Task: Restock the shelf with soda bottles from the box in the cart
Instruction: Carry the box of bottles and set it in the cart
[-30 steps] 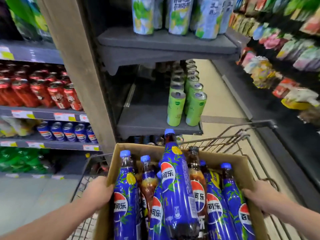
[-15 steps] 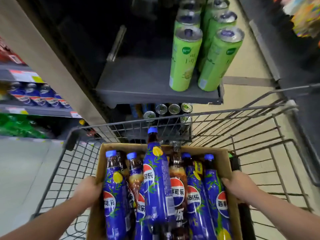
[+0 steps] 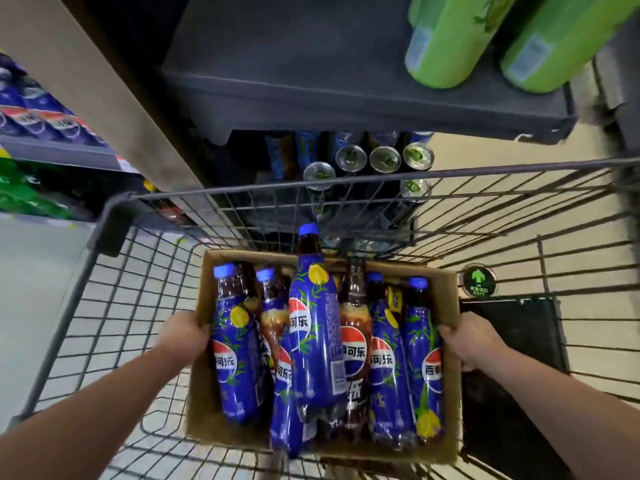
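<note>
Pepsi bottles [image 3: 391, 362] with blue caps lie packed in a cardboard box [image 3: 449, 306] that sits low inside the wire cart [image 3: 346, 183]. Whether the box rests on the cart floor cannot be told. The left hand [image 3: 185, 336] grips the box's left wall and the right hand [image 3: 472, 339] grips its right wall, fingers curled at the rim, so neither hand is free for a bottle.

All the bottles run lengthwise away from the person, caps at the far end and bases near the wrists, pointing toward the dark shelf [image 3: 346, 109] just beyond the cart's front rail. One top bottle [image 3: 313, 327] lies over the others near the middle, its cap poking past the box's far rim. It lies between the two hands, perhaps a shade closer to the left one.

That bottle looks the easiest first pick: either hand would let go of its wall, reach inward and forward, and close around the body across the long axis. Green cans [image 3: 446, 39] stand at the shelf's right end, and its left part is bare. Lower down, behind the wire, can tops [image 3: 384, 157] show.
</note>
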A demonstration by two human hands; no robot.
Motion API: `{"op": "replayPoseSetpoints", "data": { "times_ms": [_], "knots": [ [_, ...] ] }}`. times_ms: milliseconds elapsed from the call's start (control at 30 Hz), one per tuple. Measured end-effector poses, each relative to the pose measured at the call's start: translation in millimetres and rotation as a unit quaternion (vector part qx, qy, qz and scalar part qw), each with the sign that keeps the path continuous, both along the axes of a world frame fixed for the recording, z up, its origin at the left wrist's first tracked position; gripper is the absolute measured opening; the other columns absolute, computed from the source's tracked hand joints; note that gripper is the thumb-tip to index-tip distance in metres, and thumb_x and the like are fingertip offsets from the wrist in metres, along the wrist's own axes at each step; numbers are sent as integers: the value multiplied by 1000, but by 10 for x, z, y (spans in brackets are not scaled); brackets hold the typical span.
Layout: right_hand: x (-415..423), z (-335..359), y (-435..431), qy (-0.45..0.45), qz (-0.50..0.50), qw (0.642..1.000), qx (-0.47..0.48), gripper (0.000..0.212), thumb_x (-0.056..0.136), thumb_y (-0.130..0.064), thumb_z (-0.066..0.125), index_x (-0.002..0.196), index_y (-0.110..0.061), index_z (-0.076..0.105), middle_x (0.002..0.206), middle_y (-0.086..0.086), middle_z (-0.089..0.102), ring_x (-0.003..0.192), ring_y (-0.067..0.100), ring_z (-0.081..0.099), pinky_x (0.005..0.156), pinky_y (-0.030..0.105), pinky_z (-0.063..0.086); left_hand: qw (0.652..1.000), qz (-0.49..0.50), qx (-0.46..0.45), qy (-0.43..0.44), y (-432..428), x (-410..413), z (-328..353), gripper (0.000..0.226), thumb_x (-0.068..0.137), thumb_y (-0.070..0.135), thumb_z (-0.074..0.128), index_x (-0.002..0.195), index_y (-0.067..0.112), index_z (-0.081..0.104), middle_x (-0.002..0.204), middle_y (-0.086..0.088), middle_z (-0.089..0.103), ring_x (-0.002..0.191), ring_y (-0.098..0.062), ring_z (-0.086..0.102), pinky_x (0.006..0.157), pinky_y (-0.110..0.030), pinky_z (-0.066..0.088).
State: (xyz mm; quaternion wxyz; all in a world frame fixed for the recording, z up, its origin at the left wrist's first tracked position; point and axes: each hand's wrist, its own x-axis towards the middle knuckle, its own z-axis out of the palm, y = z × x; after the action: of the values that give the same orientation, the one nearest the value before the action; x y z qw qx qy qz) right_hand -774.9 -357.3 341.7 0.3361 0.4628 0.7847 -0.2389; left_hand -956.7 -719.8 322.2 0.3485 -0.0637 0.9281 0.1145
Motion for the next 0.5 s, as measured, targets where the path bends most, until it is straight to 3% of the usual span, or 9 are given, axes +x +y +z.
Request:
{"op": "replayPoseSetpoints", "data": {
  "times_ms": [133,200,300,433,500],
  "knots": [
    [13,-230,45,-7,-47,999,-20,24,91,-22,51,81,-3,62,64,10,61,46,18,60,32,21,46,999,-25,-20,-5,94,-77,-142,24,89,19,52,98,0,63,93,-22,68,82,-36,67,74,-41,57],
    [33,-319,53,-9,-70,997,-24,23,91,-21,51,90,-2,63,74,12,64,56,23,62,36,23,47,998,-58,-26,-6,164,-103,-177,24,90,17,50,101,0,63,101,-23,66,93,-36,65,80,-38,54],
    [40,-431,65,-11,-62,998,-9,24,90,-23,51,83,-3,63,74,12,64,61,27,63,42,23,44,997,-72,-39,3,213,-114,-253,25,90,17,49,102,-1,62,107,-24,65,100,-37,62,81,-36,48],
    [37,-593,71,-27,-49,998,27,30,89,-27,53,94,-1,66,100,18,68,93,34,65,66,27,47,996,-66,-53,8,209,-66,-324,25,89,19,50,100,0,62,105,-24,65,98,-38,62,80,-38,50],
    [40,-650,71,-31,-62,997,31,32,88,-28,54,96,0,66,102,20,69,95,34,66,74,32,51,997,-63,-53,5,211,-47,-333,25,89,19,49,100,-1,60,106,-24,64,99,-38,61,78,-37,48]
  ]
}}
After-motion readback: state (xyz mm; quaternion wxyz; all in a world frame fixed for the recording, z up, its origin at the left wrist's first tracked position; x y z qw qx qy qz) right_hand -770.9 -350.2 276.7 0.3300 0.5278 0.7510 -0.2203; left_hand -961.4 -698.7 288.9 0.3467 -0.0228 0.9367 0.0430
